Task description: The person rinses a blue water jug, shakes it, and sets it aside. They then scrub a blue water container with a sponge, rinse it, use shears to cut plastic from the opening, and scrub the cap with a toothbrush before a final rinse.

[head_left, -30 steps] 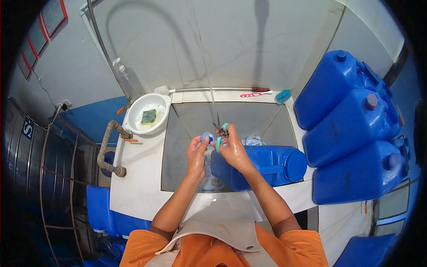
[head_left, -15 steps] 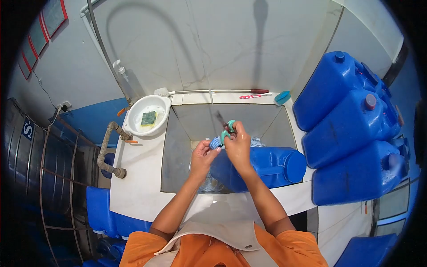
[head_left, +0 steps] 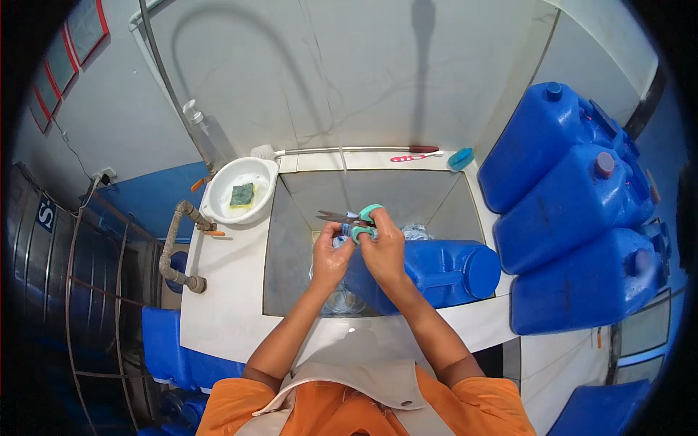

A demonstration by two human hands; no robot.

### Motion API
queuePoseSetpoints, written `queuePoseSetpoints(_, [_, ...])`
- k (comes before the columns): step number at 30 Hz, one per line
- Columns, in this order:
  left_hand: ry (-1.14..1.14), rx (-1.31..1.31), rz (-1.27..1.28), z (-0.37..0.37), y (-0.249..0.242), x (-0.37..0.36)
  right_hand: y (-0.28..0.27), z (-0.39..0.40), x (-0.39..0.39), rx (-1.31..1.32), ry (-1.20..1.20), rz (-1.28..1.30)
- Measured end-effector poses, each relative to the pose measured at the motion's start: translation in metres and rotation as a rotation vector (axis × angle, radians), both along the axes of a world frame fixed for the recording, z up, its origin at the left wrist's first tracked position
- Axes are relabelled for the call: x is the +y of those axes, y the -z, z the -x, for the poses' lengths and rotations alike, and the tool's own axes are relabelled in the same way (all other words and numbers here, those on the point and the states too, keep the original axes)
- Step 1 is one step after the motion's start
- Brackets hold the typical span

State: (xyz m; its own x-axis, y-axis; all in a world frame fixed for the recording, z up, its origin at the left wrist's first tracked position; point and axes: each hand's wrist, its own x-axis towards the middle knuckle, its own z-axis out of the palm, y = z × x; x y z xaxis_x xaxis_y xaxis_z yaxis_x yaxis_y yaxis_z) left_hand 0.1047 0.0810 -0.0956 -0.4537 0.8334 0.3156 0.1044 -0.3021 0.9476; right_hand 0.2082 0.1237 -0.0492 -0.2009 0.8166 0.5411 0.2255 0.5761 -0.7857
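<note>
My right hand [head_left: 385,251] grips scissors [head_left: 336,216] by their teal finger loops, with the blades parted and pointing left. In my left hand [head_left: 331,260], thumb and fingers pinch a small blue-and-white piece [head_left: 345,229], mostly covered by my fingers. The blades cross just above that piece in this view. Both hands are close together over the sink [head_left: 287,291]. Beneath my right forearm a blue jerrycan [head_left: 443,270] lies across the sink. Crumpled clear plastic [head_left: 342,300] shows below my left hand.
A white basin [head_left: 220,211] holds a green and yellow sponge [head_left: 242,194] on the left counter. Along the back ledge lie a long-handled brush [head_left: 349,150], a pink toothbrush [head_left: 416,156] and a teal brush [head_left: 460,160]. Large blue jerrycans [head_left: 560,211] line the right side.
The scissors have turned from pointing up and away to pointing left, over the blue-and-white piece. My left fingers now cover more of that piece.
</note>
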Motion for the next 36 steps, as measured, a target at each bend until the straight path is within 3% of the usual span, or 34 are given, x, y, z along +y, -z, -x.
queuePoseSetpoints(1, [-0.003,-0.002,0.0,0.001,-0.001,0.001,0.001,0.001,0.001,-0.04,0.031,-0.076])
queuePoseSetpoints(3, [-0.048,0.325,0.108,0.005,-0.005,0.002,-0.001,0.001,0.003,-0.092,0.007,-0.106])
queuePoseSetpoints(11, [-0.196,0.409,0.079,0.004,-0.01,0.008,0.0,0.008,0.007,-0.05,-0.002,-0.077])
queuePoseSetpoints(13, [-0.199,0.4,0.097,0.004,-0.01,0.006,0.0,0.014,0.012,0.2,0.014,0.132])
queuePoseSetpoints(14, [-0.156,0.403,0.035,0.006,-0.008,0.005,0.006,0.014,0.021,0.201,0.015,0.133])
queuePoseSetpoints(16, [-0.11,0.405,-0.023,0.009,-0.001,0.006,0.02,0.009,0.04,0.554,-0.224,0.453])
queuePoseSetpoints(18, [0.058,-0.067,0.062,0.013,0.009,0.011,0.025,0.006,0.042,0.586,-0.259,0.538])
queuePoseSetpoints(20, [0.108,-0.068,0.033,0.014,0.014,0.015,0.024,0.005,0.043,0.618,-0.293,0.614])
queuePoseSetpoints(22, [0.157,-0.068,0.009,0.018,0.008,0.02,0.017,0.005,0.035,0.332,-0.271,0.375])
queuePoseSetpoints(24, [0.153,0.07,0.275,0.029,0.0,0.025,0.005,0.005,0.026,0.266,-0.242,0.339])
queuePoseSetpoints(25, [0.15,0.068,0.276,0.028,-0.011,0.023,-0.001,0.006,0.026,0.203,-0.215,0.291])
queuePoseSetpoints(27, [-0.054,0.552,0.08,0.026,-0.029,0.018,0.019,0.01,0.051,0.359,-0.236,0.308])
queuePoseSetpoints(28, [-0.057,0.551,0.077,0.023,-0.026,0.017,0.022,0.011,0.058,0.454,-0.208,0.398])
queuePoseSetpoints(30, [-0.05,0.191,0.069,0.013,-0.009,0.012,0.026,0.011,0.064,0.575,-0.164,0.5])
queuePoseSetpoints(34, [-0.075,0.014,-0.073,0.015,0.022,0.017,0.026,0.016,0.058,0.496,-0.145,0.475])
queuePoseSetpoints(36, [-0.089,0.436,0.208,0.027,0.023,0.014,0.009,0.016,0.04,0.428,-0.287,0.45])
